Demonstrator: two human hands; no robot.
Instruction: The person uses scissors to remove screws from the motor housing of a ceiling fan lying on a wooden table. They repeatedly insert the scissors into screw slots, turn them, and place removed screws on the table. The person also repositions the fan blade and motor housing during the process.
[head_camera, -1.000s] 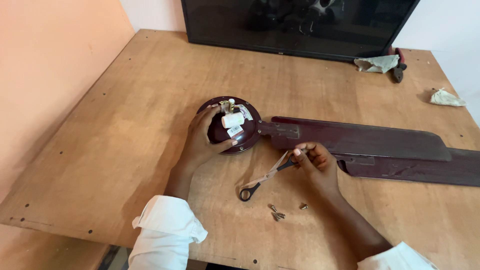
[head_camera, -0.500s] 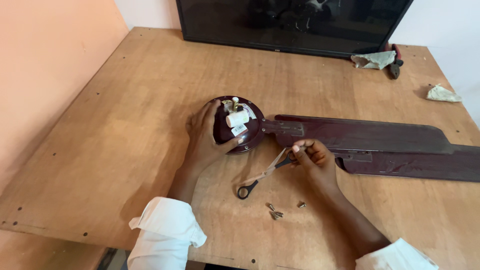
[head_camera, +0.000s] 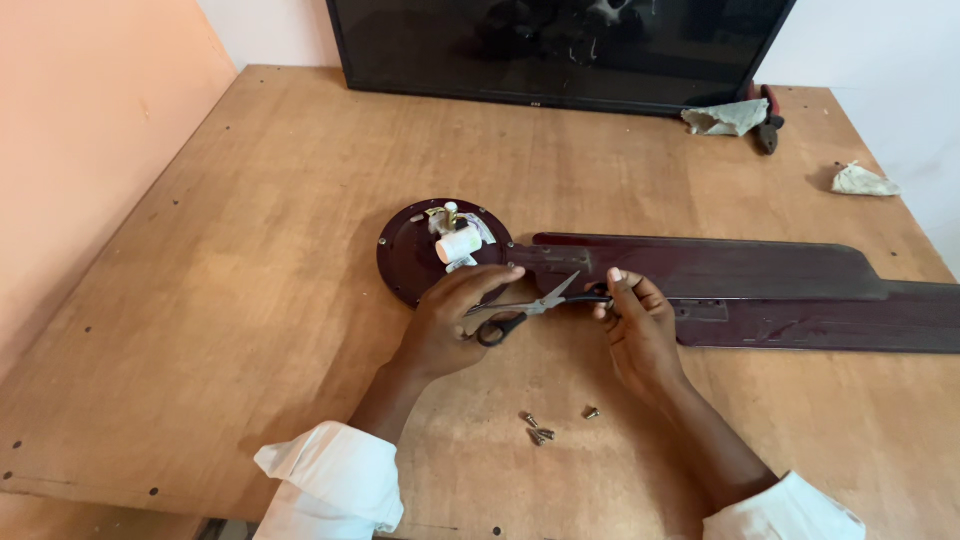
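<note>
A: Scissors (head_camera: 535, 306) lie low over the wooden table (head_camera: 250, 300), just in front of the round dark motor hub (head_camera: 410, 255). State your left hand's grip.

B: Your left hand (head_camera: 450, 325) curls around the black handle loops, fingers pressed together over them, with the thumb reaching toward the hub edge.

A: And the right hand?

B: Your right hand (head_camera: 640, 330) has its fingertips bunched at the blade tips, where they meet the near end of the long dark fan blade (head_camera: 720, 270). Whether they pinch the tips or a part of the blade cannot be told.

A: Blade position?

B: The fan blade extends from the hub toward your right. A white cylindrical part (head_camera: 458, 243) stands on the hub.

A: Loose parts?

B: Small screws (head_camera: 540, 432) lie on the table near your right wrist. A crumpled rag (head_camera: 725, 118) rests beside the dark screen (head_camera: 560, 50) at the far edge.
</note>
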